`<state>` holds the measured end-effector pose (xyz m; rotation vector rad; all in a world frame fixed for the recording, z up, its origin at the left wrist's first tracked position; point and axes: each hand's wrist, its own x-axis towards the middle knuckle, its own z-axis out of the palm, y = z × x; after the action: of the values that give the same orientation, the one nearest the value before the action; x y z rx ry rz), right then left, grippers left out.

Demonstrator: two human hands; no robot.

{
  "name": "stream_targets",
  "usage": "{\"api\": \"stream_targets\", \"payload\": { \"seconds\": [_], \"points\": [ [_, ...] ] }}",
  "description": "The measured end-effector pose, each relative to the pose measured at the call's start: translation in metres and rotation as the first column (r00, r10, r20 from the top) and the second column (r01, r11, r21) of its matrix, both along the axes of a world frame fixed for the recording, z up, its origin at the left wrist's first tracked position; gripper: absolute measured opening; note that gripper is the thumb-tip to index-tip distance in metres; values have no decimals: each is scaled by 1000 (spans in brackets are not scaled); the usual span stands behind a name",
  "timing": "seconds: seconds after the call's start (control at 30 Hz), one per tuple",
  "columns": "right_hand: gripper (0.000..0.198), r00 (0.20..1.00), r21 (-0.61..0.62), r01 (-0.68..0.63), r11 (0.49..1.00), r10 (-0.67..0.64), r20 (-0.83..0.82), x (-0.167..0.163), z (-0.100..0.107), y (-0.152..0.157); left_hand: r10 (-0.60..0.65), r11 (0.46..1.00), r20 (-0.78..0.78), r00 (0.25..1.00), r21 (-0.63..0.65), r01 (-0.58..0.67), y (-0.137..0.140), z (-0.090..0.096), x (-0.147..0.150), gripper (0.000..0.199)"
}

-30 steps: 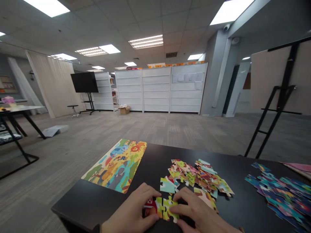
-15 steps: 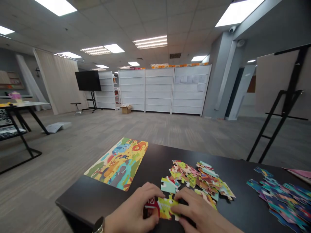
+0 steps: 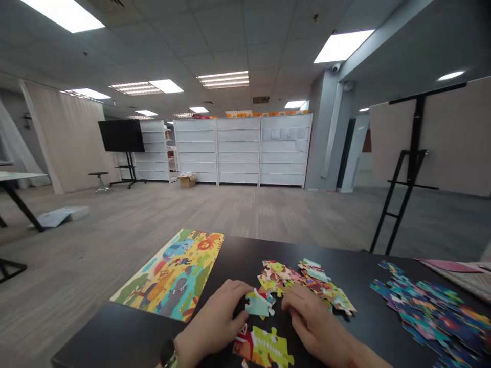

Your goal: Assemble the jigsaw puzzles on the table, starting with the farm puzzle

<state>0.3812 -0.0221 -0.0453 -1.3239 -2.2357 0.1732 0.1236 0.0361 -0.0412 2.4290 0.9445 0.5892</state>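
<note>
Joined puzzle pieces (image 3: 265, 347) lay on the worktop (image 3: 126, 337) between the wrists, probably for easy reach, left hand (image 3: 218, 314) beside a blue piece (image 3: 258, 306), right hand (image 3: 316, 322) by the pile (image 3: 282, 273), each grip's hold unclear.

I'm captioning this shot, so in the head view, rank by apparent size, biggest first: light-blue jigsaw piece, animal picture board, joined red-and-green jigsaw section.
1. Animal picture board
2. Joined red-and-green jigsaw section
3. Light-blue jigsaw piece
</note>
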Motion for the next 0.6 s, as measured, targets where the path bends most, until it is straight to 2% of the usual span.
{"api": "stream_targets", "payload": {
  "seconds": [0.13, 0.23, 0.37, 0.47, 0.53, 0.6],
  "points": [
    [26, 997, -14, 81, 997, -81, -13, 14, -3, 9, 57, 998, -43, 997, -3, -57, 15, -3, 24, 61],
    [28, 994, -24, 108, 994, -108, -8, 21, -2, 11, 37, 999, -26, 999, -9, -37, 20, -4, 25, 62],
    [37, 997, -51, -33, 998, 36, 75, 15, 7, 6, 40, 999, 29, 999, -5, -40, 21, -6, 9, 57],
    [50, 972, -167, -149, 975, 175, 155, 4, 17, -1, 74, 997, 87, 993, 2, -74, 22, -6, -11, 50],
    [49, 963, -230, -158, 960, 201, 179, -1, 21, -4, 76, 997, 89, 993, 15, -78, 21, -4, -27, 46],
    [38, 972, -220, -105, 970, 147, 185, -1, 22, -3, 68, 997, 52, 996, 33, -70, 19, 1, -40, 45]
  ]
}}
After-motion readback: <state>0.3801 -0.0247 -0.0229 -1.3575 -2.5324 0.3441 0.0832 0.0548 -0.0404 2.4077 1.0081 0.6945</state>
